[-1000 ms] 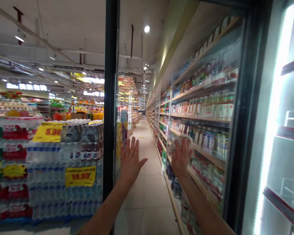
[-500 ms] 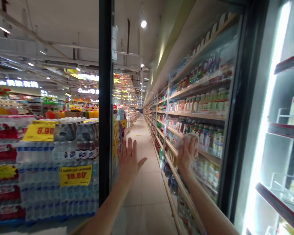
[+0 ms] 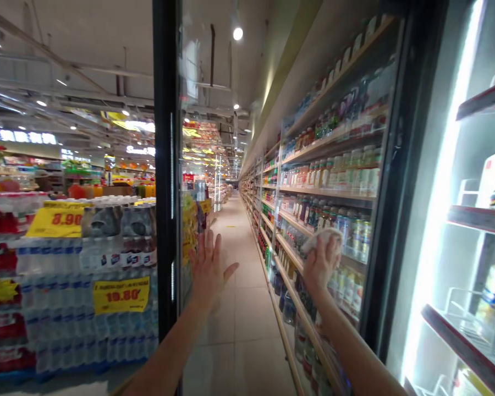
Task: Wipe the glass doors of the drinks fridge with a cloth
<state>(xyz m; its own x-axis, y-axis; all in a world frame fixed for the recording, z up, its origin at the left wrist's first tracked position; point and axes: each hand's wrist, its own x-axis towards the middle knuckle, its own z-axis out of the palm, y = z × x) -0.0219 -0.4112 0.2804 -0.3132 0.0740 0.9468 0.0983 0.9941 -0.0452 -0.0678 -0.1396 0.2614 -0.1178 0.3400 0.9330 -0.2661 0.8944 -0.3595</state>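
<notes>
A glass fridge door with a dark frame [image 3: 166,165] stands open in front of me. My left hand [image 3: 207,269] is spread with its palm toward the pane, fingers apart and nothing in it; it appears to rest on the glass. Under the fingers of my right hand [image 3: 322,264] is a crumpled white cloth [image 3: 335,237], pressed against the same pane further right. The palm side of that hand is hidden. Faint reflections show on the glass.
Lit cooler shelves [image 3: 478,220] with cartons and cans are at the right edge. Stacked packs of bottled water [image 3: 53,308] with yellow price signs [image 3: 121,294] stand at the left. Beyond the glass, a tiled aisle [image 3: 235,308] runs past shelves of bottled drinks [image 3: 330,170].
My right hand and the cloth have moved slightly right across the glass. The left hand keeps its spread pose, while the whole view has shifted a little.
</notes>
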